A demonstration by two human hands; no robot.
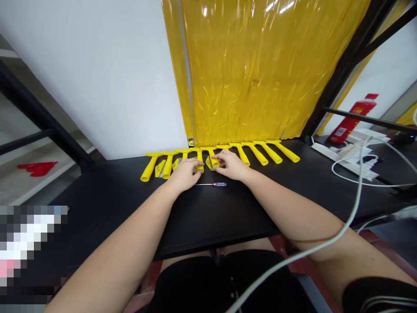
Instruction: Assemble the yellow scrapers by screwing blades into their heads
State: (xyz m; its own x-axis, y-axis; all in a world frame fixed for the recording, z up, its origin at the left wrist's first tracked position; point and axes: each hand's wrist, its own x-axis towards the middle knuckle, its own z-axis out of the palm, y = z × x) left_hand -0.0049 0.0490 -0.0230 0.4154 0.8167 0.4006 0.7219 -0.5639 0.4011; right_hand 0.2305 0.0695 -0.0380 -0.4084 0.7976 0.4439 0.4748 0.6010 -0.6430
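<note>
A row of yellow T-shaped plastic tools [257, 154] with hollow round handles lies along the back of the black table [208, 217]. My left hand [186, 174] has its fingers bent around the handle end of one yellow T-shaped tool [200, 155] near the middle. Just right of it, my right hand [232, 165] closes thumb and fingers on the neighbouring tool's handle [211, 153]. Small yellow pieces with metal parts [159, 168] sit between some handles; one lies by my right fingertips. A screwdriver [220, 184] with a clear handle rests in front of both hands.
Behind the row hang a white panel [97, 78] and a yellow plastic curtain [254, 78]. At right stand a red bottle [353, 117] and a white power strip [345, 161]. A pale cable [355, 204] loops across my right arm. Black frame posts [42, 104] flank the table.
</note>
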